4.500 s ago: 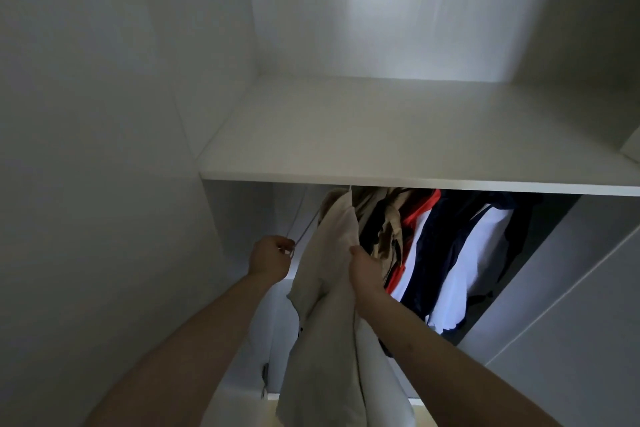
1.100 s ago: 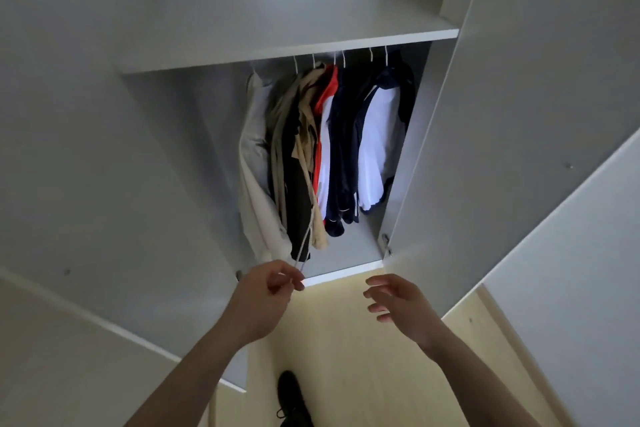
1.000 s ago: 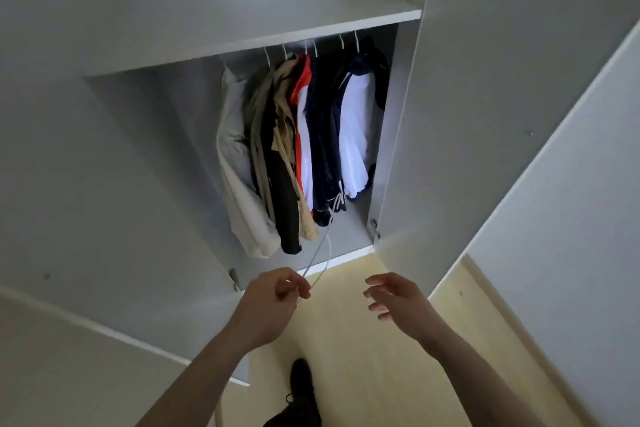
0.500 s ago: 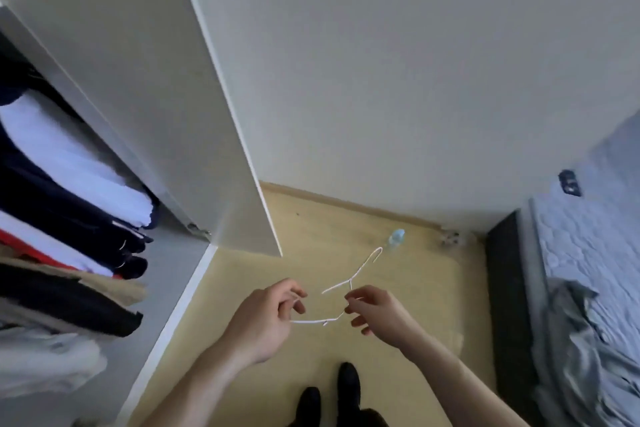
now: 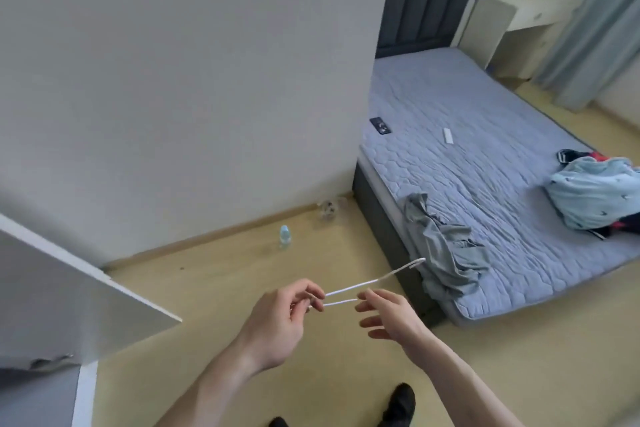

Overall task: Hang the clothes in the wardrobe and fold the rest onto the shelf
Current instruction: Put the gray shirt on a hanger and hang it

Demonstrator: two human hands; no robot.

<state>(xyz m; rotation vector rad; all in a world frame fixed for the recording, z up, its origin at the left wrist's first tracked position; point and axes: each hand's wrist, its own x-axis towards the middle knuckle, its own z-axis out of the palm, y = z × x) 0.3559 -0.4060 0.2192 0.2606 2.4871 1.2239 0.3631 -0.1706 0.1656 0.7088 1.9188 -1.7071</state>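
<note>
The view has swung from the wardrobe to the bed [image 5: 485, 135], where the left hand [image 5: 277, 319] pinches a light, stiff wire hanger [image 5: 377, 282], the right hand [image 5: 388, 315] loose at its bar, near limp grey clothes [image 5: 440, 246], probably best lifted by collar or shoulders.

Wardrobe door [image 5: 69, 305] cut off left

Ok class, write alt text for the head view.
Two hands hold a white hanger over the floor: left hand pinches one end, right hand touches it. Beyond, a bed carries a grey garment and a blue clothes pile.
</note>
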